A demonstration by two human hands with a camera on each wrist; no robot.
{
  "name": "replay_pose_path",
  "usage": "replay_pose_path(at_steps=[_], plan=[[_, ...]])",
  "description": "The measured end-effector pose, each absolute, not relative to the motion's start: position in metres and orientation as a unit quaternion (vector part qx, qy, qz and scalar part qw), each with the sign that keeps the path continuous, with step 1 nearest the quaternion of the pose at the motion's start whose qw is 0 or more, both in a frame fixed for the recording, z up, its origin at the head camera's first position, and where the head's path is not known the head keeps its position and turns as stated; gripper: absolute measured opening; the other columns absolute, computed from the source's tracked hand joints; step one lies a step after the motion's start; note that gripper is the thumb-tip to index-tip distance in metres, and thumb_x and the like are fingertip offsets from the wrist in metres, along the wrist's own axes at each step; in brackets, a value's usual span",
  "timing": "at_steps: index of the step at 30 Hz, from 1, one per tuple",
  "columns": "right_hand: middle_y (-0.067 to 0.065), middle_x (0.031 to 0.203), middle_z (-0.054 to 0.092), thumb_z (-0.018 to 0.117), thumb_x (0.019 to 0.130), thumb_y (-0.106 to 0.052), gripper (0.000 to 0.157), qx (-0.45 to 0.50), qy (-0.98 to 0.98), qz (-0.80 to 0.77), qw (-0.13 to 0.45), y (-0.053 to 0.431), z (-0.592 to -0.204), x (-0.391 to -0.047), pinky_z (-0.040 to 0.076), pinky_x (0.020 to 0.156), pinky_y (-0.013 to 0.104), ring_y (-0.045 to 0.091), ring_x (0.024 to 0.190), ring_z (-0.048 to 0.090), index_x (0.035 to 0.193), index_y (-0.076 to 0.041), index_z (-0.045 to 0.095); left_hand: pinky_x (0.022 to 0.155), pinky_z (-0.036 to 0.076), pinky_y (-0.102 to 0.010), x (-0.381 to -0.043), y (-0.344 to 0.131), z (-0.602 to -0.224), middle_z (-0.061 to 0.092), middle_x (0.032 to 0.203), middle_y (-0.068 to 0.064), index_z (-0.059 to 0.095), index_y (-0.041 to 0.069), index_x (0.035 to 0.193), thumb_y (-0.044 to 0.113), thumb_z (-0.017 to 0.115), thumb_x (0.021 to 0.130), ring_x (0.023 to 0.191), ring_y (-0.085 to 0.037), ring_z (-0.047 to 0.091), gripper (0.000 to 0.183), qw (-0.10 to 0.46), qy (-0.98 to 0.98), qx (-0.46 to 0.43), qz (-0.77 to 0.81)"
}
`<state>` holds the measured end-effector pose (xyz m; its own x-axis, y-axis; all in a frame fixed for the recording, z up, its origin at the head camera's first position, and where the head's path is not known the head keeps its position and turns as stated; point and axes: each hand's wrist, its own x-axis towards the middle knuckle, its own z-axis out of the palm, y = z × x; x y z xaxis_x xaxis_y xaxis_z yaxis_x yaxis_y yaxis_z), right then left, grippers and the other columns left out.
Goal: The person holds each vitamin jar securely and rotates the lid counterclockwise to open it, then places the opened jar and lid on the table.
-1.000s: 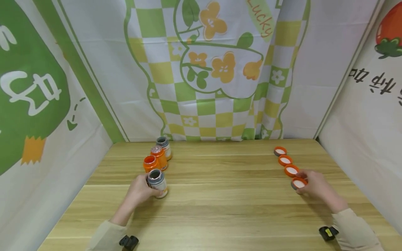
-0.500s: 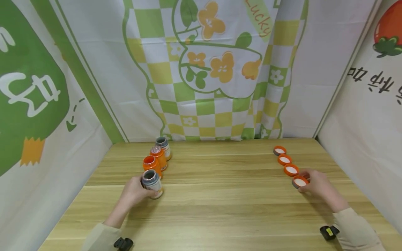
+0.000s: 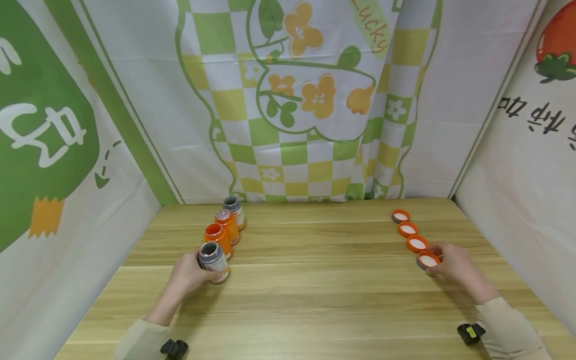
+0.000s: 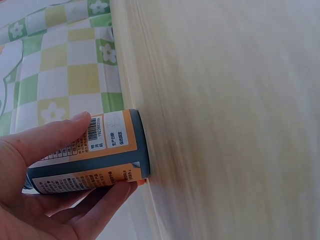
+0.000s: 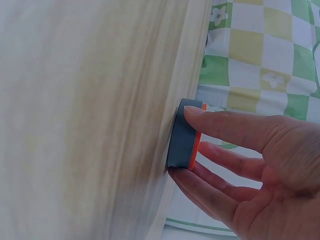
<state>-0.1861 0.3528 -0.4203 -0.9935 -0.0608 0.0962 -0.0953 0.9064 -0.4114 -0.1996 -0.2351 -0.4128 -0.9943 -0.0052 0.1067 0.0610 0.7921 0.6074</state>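
Note:
My left hand point(image 3: 189, 274) grips a grey-blue bottle point(image 3: 213, 262) with a white and orange label, its mouth uncapped. In the left wrist view the thumb and fingers wrap the labelled side of that bottle point(image 4: 95, 155), its base at the tabletop. Directly behind it stands an open orange bottle point(image 3: 218, 239). At the right, my right hand point(image 3: 456, 267) pinches the nearest cap point(image 3: 427, 260), which lies inner side up with an orange rim and white liner. The right wrist view shows thumb and fingers on the grey side of this cap point(image 5: 184, 137).
Behind the left hand, another orange bottle point(image 3: 228, 227) and a grey bottle point(image 3: 234, 212) continue the row. Three more upturned caps, including the middle one point(image 3: 407, 229), line up beyond the right hand. Printed curtains point(image 3: 306, 165) hang at the back edge of the wooden table point(image 3: 324, 300).
My left hand has moved the grey-blue bottle leftward, in front of the orange bottle. My right hand has stayed on the nearest cap, which has shifted slightly.

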Motion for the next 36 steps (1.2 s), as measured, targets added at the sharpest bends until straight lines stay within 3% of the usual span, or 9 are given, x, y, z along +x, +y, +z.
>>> replay_pose_path(at_steps=[13, 36], plan=[[0.021, 0.093, 0.061, 0.079, 0.058, -0.016, 0.053, 0.042, -0.974, 0.218, 0.038, 0.351, -0.422, -0.188, 0.042, 0.071, 0.045, 0.035, 0.085, 0.056, 0.101, 0.006, 0.058, 0.078, 0.043, -0.046, -0.201, -0.241, -0.413, 0.062, 0.096, -0.021, 0.057, -0.005, 0.101, 0.024, 0.080, 0.056, 0.088, -0.031, 0.057, 0.058, 0.042, -0.944, -0.006, -0.328], [0.023, 0.096, 0.060, 0.078, 0.060, -0.015, 0.054, 0.039, -0.973, 0.223, 0.035, 0.353, -0.422, -0.189, 0.042, 0.073, 0.047, 0.036, 0.087, 0.055, 0.104, 0.007, 0.056, 0.085, 0.039, -0.052, -0.203, -0.246, -0.414, 0.056, 0.111, -0.025, 0.045, -0.005, 0.122, 0.026, 0.079, 0.060, 0.101, -0.038, 0.052, 0.077, 0.015, -0.945, -0.015, -0.328]])
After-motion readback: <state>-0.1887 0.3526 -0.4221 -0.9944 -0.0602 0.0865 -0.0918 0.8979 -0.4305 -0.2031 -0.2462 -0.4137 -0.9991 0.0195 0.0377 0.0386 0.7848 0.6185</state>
